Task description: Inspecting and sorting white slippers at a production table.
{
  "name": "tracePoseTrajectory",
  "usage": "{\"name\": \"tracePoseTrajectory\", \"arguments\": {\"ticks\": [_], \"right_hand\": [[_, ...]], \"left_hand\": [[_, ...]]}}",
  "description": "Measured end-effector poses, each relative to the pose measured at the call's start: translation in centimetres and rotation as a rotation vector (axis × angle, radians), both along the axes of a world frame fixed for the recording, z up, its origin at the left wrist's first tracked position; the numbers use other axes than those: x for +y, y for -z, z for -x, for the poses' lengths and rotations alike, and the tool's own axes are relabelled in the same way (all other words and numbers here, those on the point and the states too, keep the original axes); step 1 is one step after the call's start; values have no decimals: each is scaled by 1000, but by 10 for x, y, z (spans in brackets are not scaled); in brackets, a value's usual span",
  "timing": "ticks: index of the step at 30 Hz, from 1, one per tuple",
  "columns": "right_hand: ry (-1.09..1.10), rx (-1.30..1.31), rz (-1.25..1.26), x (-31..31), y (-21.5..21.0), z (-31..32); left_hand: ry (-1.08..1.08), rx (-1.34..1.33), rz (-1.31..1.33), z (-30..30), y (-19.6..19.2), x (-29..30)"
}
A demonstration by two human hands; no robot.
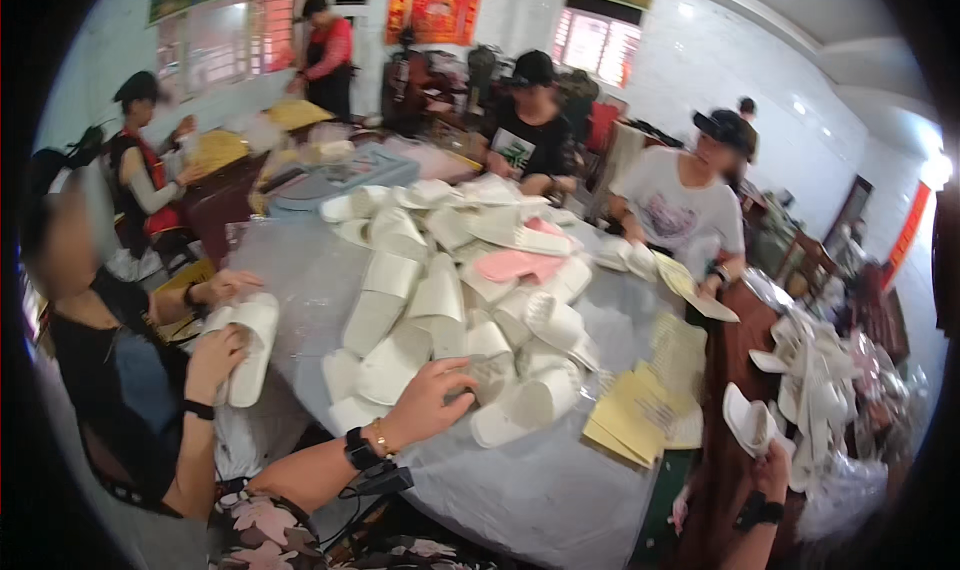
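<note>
A heap of white slippers (pixel 440 290) lies on a table covered with clear plastic sheet (pixel 540 490). My left hand (pixel 432 400), with a black watch and a bracelet on the wrist, reaches into the near edge of the heap and closes on a white slipper with a grey sole (pixel 487 375). My right hand (pixel 772 470), wearing a black wristband, is low at the right beside the table's edge. It holds another white slipper (pixel 748 422) upright.
A stack of yellow paper sheets (pixel 640 410) lies at the table's right edge. One pink slipper (pixel 520 265) sits in the heap. A person at the left holds a pair of slippers (pixel 250 350). Other people work across the table. More slippers (pixel 815 370) are piled at the right.
</note>
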State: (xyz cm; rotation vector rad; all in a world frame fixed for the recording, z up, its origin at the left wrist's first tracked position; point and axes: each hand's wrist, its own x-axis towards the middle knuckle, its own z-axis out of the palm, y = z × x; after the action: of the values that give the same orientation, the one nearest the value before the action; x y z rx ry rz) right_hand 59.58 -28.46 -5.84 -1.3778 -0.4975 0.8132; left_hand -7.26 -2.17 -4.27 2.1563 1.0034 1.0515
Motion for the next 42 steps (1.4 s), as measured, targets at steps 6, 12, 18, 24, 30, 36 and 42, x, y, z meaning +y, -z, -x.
{"name": "tracePoseTrajectory", "arguments": {"ticks": [6, 12, 18, 24, 30, 36, 42], "right_hand": [[-80, 11, -160, -3, -90, 155], [-263, -147, -131, 6, -115, 243], [-482, -271, 161, 19, -111, 281], [-668, -328, 103, 38, -79, 317], [-384, -640, 63, 39, -39, 293], [-429, -1019, 285, 36, 23, 314], [-374, -671, 471, 31, 15, 318]], "left_hand": [[216, 14, 58, -39, -4, -29], [477, -117, 292, -82, -6, -67], [774, -260, 803, -105, 3, -95], [763, -329, 1008, -114, 17, -117], [476, -290, 993, -90, 37, -102], [353, -376, 1011, -70, 49, -100], [330, -366, 987, -66, 55, -97]]}}
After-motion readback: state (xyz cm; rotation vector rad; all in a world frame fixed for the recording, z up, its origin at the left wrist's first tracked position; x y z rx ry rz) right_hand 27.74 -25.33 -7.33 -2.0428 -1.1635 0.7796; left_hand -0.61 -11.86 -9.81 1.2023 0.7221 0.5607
